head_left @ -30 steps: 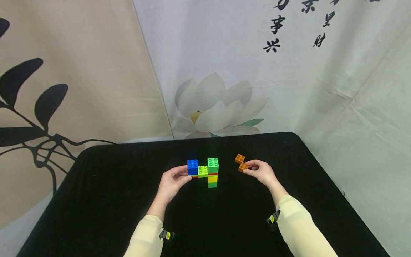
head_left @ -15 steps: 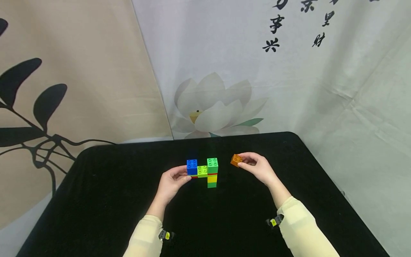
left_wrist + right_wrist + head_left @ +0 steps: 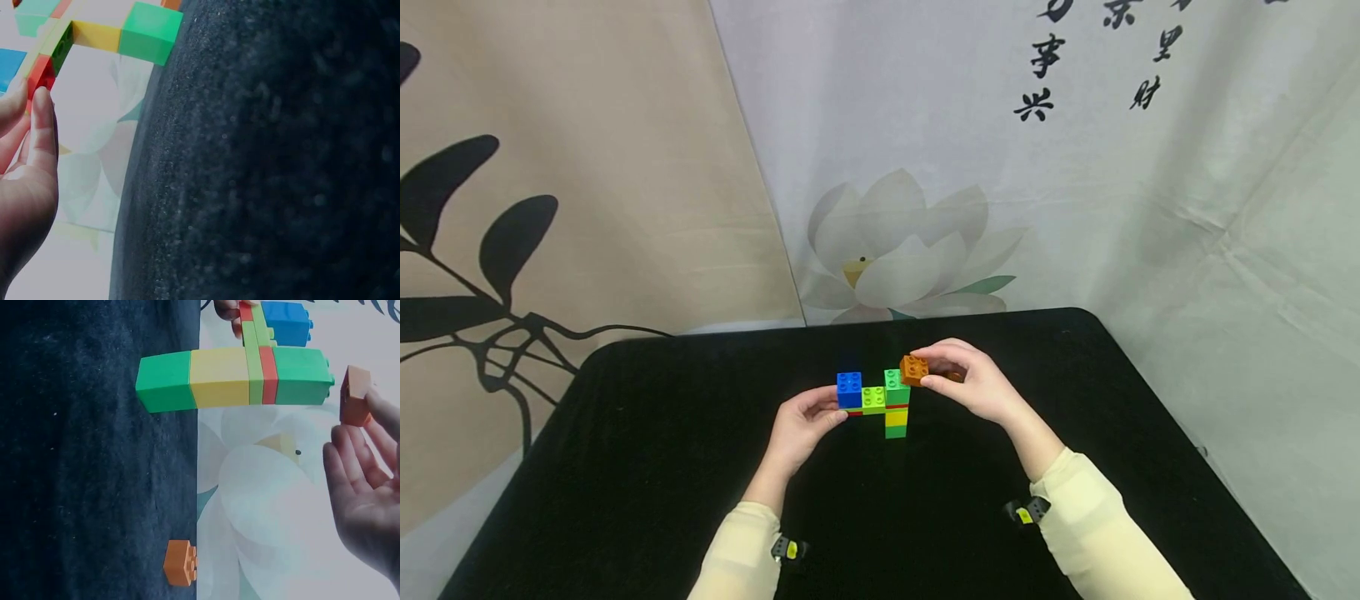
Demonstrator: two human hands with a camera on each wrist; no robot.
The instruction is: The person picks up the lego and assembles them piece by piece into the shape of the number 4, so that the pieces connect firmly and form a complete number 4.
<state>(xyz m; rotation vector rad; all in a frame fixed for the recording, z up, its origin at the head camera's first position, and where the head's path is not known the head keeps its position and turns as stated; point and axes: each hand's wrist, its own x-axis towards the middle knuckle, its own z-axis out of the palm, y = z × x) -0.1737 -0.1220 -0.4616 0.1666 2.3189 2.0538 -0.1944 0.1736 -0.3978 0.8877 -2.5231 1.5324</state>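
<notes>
An assembly of toy building bricks stands on the table, with a column of green, yellow, thin red and a green top brick (image 3: 896,388). A lime brick (image 3: 873,400) and a blue brick (image 3: 849,390) sit on its left arm. My left hand (image 3: 799,427) holds that arm's end; in the left wrist view its fingers pinch the red brick (image 3: 41,75) underneath. Pinched in my right hand (image 3: 977,382) is an orange brick (image 3: 914,370), just above the green top brick. The right wrist view shows a small gap between this orange brick (image 3: 355,395) and the studs.
A second orange brick (image 3: 180,562) lies on the black-covered table (image 3: 700,500), mostly hidden behind my right hand in the head view. Printed curtains (image 3: 925,125) hang behind the table's far edge.
My right hand has picked up one orange brick and carried it left to the column's top. The other orange brick stays on the table. My left hand keeps its hold on the assembly.
</notes>
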